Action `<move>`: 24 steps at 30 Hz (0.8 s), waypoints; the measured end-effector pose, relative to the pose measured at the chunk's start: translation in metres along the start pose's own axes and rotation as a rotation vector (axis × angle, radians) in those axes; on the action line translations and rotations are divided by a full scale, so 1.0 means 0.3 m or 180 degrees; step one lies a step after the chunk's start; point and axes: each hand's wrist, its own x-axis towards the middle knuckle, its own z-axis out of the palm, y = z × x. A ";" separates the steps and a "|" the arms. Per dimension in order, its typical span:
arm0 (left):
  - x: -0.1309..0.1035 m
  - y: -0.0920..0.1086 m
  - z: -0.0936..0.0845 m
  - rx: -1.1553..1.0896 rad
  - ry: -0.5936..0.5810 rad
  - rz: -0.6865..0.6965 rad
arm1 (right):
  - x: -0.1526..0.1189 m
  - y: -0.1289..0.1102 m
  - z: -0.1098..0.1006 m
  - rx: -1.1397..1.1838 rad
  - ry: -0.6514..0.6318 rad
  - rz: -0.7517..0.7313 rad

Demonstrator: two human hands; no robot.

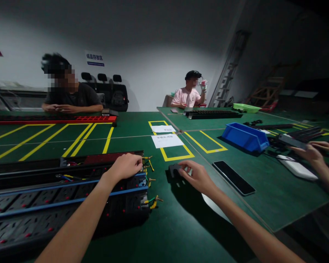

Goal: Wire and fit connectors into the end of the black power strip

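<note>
Green table: basically the whole work surface [159,237], with yellow tape [178,159] boxes stuck all over it.
Socket strips: long black ones [46,195] lying side by side at near left, blue edging, red dots along them, right ends by the middle of the table.
Dark-shirt person: far left, [80,96] behind the table, forearms resting on the edge.
Red tray: long and low, [95,119] in front of that person.
Pink-shirt person: far side, [188,96] right of the middle, one gloved hand raised near the head.
Blue bin: right side, [239,140] farther off than the phone.
Left hand: palm down [126,166] over the right end of the strips, fingers curled under; can't tell if they're gripping anything.
Right hand: reaching in from near right, [199,177] thumb and fingers pinched on the right end of the black part.
Phone: dark screen up, [234,178] just right of the right hand.
Paper sheet: printed, lying [168,141] on the tape beyond the hands.
Black part: small piece [174,170] in the right hand's fingertips, mid-table, right of the strip ends; too dark to say whether it touches the table.
Wire ends: little yellow-and-green bits [154,203] poking out of the strips' right ends.
</note>
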 end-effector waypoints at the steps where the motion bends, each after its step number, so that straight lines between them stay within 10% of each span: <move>1: 0.000 0.000 0.000 0.0010 -0.0004 -0.0004 | 0.009 -0.013 0.001 -0.0135 -0.0053 -0.0281; 7: -0.001 -0.005 0.003 0.0007 0.0005 0.0016 | 0.058 -0.010 0.004 -0.0347 -0.0681 -0.0769; 18: -0.005 0.009 -0.010 -0.0030 0.0012 0.0056 | 0.016 0.089 -0.026 0.0429 -0.0653 -0.0183; 24: -0.002 -0.001 0.005 -0.0024 0.0015 0.0029 | 0.089 -0.005 -0.010 0.0082 -0.0467 -0.0555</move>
